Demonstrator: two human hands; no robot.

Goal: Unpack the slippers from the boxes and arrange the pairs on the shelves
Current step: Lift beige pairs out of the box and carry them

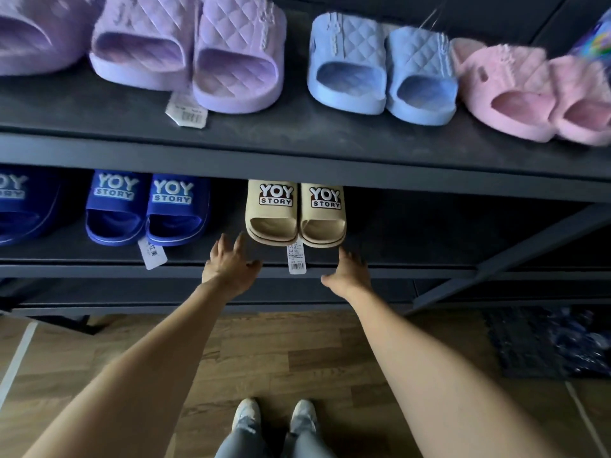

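shop: tagged slippers [296,213] on shelves [297,153]

A slipper pair [296,213] sits side by side on the lower shelf [413,259], with its tag [296,263] hanging over the front edge. Left of it, on the same shelf, stands a second pair [147,209]. Above it runs the upper shelf [297,140], which holds one pair up-left [188,51] and another up-right [380,71]. Just before it hover the left hand [228,264] and the right hand [350,271], one at each side.

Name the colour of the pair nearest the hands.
The pair is beige with brown logos; head view.
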